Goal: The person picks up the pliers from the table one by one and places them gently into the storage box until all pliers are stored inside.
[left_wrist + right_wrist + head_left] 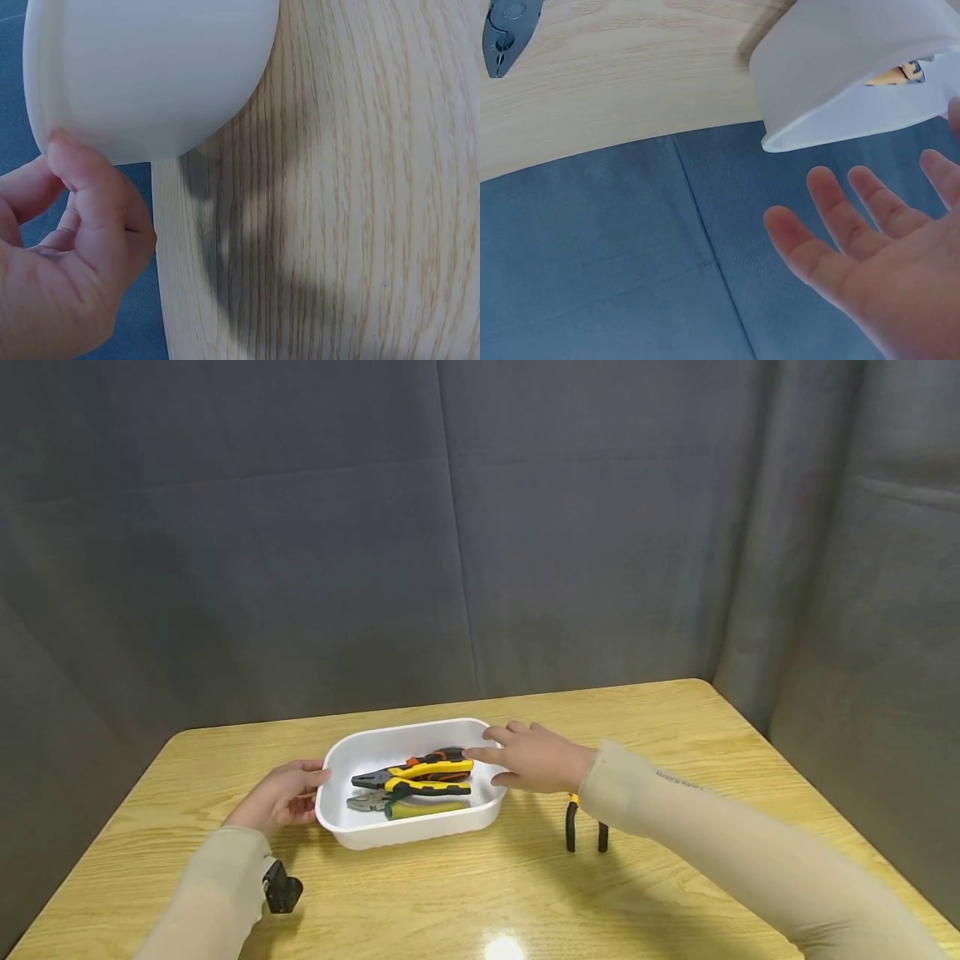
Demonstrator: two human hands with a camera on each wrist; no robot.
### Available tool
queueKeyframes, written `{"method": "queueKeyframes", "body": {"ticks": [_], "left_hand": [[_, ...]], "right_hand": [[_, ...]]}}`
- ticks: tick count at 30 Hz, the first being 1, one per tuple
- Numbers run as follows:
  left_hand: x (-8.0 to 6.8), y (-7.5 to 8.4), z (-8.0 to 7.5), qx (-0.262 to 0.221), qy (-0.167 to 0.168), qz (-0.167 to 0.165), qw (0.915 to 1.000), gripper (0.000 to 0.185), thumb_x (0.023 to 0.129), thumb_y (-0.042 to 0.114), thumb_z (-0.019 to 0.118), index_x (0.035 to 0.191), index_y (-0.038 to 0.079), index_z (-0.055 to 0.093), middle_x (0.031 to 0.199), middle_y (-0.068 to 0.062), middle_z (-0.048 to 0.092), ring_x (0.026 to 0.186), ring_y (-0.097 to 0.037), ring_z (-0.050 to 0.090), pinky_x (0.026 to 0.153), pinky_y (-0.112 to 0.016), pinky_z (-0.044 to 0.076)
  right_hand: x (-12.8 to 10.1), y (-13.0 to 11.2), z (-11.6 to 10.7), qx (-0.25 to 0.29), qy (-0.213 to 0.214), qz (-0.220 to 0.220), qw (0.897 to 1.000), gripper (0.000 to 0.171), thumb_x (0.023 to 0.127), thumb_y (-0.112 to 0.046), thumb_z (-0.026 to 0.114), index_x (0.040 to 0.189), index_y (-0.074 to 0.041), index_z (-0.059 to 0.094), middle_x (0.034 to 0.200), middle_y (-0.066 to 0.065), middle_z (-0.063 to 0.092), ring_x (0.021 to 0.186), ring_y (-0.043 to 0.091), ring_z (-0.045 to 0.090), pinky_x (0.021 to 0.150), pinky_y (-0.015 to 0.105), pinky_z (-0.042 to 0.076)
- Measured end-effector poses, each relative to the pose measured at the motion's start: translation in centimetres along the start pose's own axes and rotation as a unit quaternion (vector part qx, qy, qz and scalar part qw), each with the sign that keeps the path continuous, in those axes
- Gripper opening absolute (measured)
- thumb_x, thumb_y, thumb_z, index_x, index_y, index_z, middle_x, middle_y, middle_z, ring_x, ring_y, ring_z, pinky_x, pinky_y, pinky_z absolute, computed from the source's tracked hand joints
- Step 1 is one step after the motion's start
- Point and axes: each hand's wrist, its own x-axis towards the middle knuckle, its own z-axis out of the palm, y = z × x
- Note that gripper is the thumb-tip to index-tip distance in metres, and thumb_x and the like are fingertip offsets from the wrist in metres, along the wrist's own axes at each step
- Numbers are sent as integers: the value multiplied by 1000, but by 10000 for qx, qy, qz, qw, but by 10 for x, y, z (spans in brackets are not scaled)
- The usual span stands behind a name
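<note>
A white tray point(408, 728) sits on the wooden table point(675, 727) and holds several pliers: a yellow-and-black pair point(433, 769), an orange-and-black pair point(442, 753) behind it, and a green-handled pair point(422, 810) in front. My left hand point(283, 793) lies at the tray's left end. Its thumb point(84, 176) touches the tray's rim point(45, 112), and the other fingers are loosely curled. My right hand point(525, 753) hovers over the tray's right rim with its fingers point(840, 217) spread straight, holding nothing. Another pair of pliers with black handles point(585, 831) lies on the table under my right wrist.
A grey fabric backdrop point(450, 527) hangs close behind the table. The grey metal head of the loose pliers point(506, 34) shows at the top left of the right wrist view. A black wrist camera point(282, 887) sits on my left sleeve.
</note>
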Motion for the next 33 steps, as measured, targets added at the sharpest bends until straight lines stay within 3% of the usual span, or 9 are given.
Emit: {"method": "queueKeyframes", "body": {"ticks": [15, 33], "left_hand": [[0, 3, 3, 16, 42, -54, 10000, 47, 101, 12, 52, 143, -2, 34, 91, -8, 53, 68, -14, 52, 58, -21, 51], [2, 3, 2, -3, -76, 23, 10000, 47, 102, 12, 50, 143, -4, 32, 86, -6, 52, 65, -12, 51, 57, -21, 51]], "right_hand": [[-26, 10, 8, 633, 556, 525, 9951, 55, 95, -35, 63, 143, -15, 48, 135, 18, 50, 118, 38, 50, 90, 62, 44], [-56, 11, 14, 429, 739, 1555, 9841, 56, 97, -38, 58, 144, -10, 46, 135, 24, 49, 115, 44, 52, 87, 63, 44]]}}
